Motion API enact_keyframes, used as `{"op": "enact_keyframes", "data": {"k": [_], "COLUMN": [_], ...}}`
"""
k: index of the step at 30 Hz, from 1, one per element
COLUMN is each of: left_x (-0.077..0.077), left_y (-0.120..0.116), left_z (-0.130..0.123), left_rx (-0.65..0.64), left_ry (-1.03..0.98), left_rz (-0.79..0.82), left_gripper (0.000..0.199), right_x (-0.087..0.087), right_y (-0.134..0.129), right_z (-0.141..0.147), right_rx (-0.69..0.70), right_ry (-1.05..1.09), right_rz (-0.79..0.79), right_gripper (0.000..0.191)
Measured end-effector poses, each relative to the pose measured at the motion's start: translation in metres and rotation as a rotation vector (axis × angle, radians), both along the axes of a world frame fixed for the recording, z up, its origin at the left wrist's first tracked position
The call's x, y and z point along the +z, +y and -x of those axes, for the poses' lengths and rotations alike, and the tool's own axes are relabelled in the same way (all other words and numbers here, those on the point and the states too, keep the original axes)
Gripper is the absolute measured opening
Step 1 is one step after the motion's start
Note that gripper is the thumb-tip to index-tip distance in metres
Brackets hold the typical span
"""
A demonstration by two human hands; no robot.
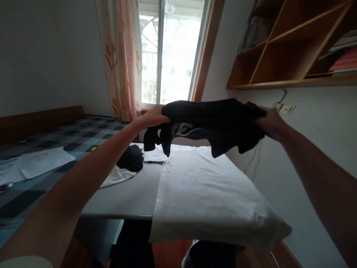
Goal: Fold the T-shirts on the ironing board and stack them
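Note:
A black T-shirt (206, 113) with a light print hangs stretched in the air between my two hands. My left hand (154, 115) is closed on one end of it, and my right hand (272, 121) grips the other. Below, a white T-shirt (206, 186) lies spread on the grey table (131, 190), its near end hanging over the front edge. Left of it sit a bunched dark cloth (131, 158) and another white cloth (118, 175). The fingertips of both hands are partly hidden by the black fabric.
On the left is a bed with a checked cover (80, 132) and papers (41, 162) on it. A curtain (125, 56) hangs beside the bright window (175, 56). Wooden shelves (292, 56) are fixed high on the right wall, above a socket (287, 108).

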State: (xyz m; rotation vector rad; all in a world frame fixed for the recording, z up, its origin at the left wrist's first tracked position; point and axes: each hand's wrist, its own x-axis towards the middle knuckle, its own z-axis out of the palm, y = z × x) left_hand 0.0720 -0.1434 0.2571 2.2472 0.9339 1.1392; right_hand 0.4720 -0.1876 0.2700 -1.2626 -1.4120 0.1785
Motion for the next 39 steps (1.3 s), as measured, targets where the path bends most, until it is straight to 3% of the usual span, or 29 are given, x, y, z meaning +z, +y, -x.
{"op": "enact_keyframes", "data": {"k": [5,8,10,12,15,19,22,26,32,39], "left_x": [-0.01,-0.018,-0.031,-0.054,-0.107,-0.175,-0.203,-0.218,-0.234,-0.236], "left_y": [-0.006,-0.007,-0.002,0.011,0.04,0.08,0.098,0.115,0.141,0.159], "left_z": [0.002,0.0,-0.005,-0.011,-0.021,-0.03,-0.035,-0.045,-0.059,-0.063], "left_rx": [-0.193,-0.272,-0.296,-0.315,-0.292,0.0,0.04,0.04,0.061,-0.069], "left_ry": [0.033,0.07,0.133,0.211,0.327,0.563,0.657,0.568,0.38,0.138], "left_rz": [0.231,0.341,0.412,0.469,0.447,0.382,0.483,0.614,0.848,1.137], "left_gripper": [0.041,0.044,0.045,0.046,0.047,0.052,0.061,0.063,0.054,0.047], "right_x": [0.003,-0.001,-0.012,-0.035,-0.089,-0.167,-0.204,-0.223,-0.233,-0.242], "right_y": [-0.039,-0.045,-0.041,-0.031,-0.004,0.038,0.065,0.089,0.103,0.112], "right_z": [-0.048,-0.061,-0.062,-0.061,-0.062,-0.077,-0.089,-0.091,-0.08,-0.083], "right_rx": [0.023,0.006,0.053,0.139,0.218,0.052,0.08,0.023,0.019,-0.071], "right_ry": [0.001,-0.019,-0.058,-0.13,-0.319,-0.624,-0.613,-0.641,-0.617,-0.376], "right_rz": [0.243,0.379,0.482,0.593,0.772,1.028,1.09,1.074,1.093,1.138], "right_gripper": [0.025,0.022,0.022,0.027,0.03,0.038,0.044,0.046,0.04,0.043]}}
